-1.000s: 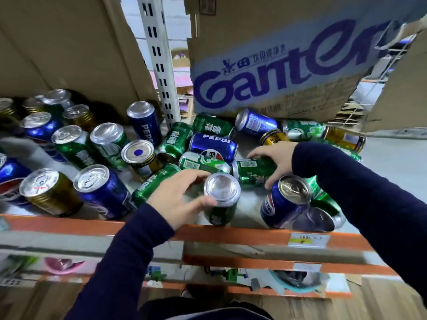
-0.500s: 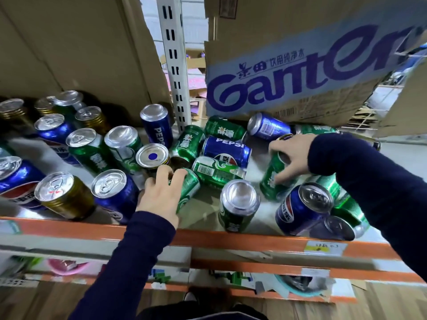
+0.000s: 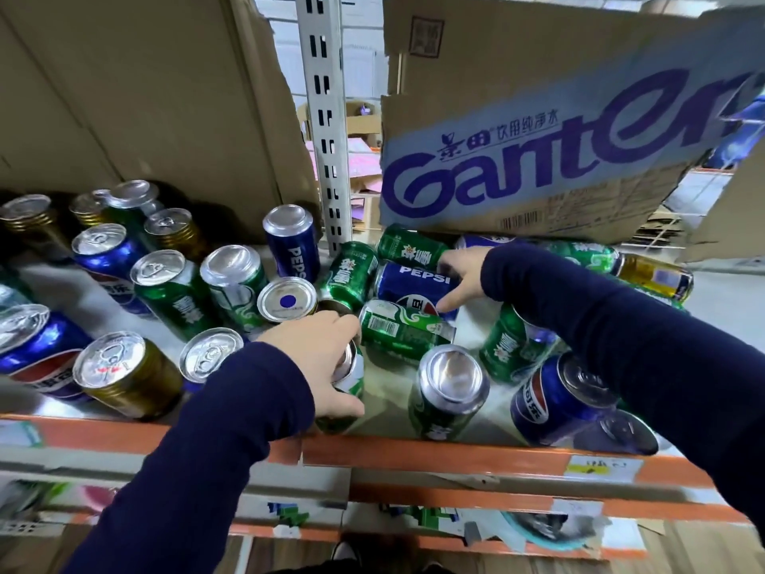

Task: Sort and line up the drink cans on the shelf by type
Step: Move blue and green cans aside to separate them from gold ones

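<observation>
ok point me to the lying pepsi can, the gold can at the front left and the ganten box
lying Pepsi can (image 3: 414,283), head view, on its blue side
gold can (image 3: 124,372), head view, near its top rim
Ganten box (image 3: 538,167), head view, on the printed lettering

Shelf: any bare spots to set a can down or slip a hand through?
Bare shelf shows at the left, between the upright blue cans and. A small patch lies between the left hand and the upright green can. Far right is open. The middle, around the right hand, is crowded with lying cans.
</observation>
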Demonstrator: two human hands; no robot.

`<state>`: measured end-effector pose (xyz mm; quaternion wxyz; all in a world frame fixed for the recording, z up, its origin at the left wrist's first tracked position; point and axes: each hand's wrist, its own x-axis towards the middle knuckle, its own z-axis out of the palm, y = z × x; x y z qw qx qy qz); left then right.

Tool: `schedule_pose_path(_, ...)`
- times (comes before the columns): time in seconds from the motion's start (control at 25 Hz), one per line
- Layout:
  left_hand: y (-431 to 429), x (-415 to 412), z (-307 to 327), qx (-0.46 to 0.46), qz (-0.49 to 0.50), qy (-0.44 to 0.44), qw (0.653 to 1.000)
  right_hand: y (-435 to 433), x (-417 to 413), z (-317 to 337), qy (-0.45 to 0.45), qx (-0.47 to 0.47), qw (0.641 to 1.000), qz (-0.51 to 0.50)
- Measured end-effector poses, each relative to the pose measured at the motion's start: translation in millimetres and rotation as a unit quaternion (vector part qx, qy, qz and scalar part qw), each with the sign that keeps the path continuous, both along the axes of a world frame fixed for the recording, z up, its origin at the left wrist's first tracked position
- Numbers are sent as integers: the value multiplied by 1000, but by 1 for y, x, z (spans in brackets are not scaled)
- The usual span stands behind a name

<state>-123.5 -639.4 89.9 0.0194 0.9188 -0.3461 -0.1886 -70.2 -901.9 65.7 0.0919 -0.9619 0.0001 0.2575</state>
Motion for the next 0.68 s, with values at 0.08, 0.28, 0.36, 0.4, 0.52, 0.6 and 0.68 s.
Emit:
schedule_pose_path(0.08,1,7,13,20,-21,32,999,0,2,-4,-16,10,1000,-12)
schedule_pose_path(0.28,-7,67,63,26,-42,-104,993,-5,-5,26,-126,78,988,-42)
schedule_pose_path(0.36,-21,94,69,44,-38,-116,992,-7,-8,45,-157,30,987,-17)
schedule_pose_path(0.4,-31,107,67,67,-36,-110,991,-6,-10,51,-140,-10,990,3)
schedule_pose_path(0.52,-62,135,38,137,-12,-86,987,-1,-9,56,20,-61,998,8)
schedule_pose_path(0.6,-77,147,10,171,10,-40,984,-4,3,59,60,-37,997,8)
schedule_pose_path(0.68,-85,152,-12,186,31,1,982,-7,25,60,2,-38,999,18)
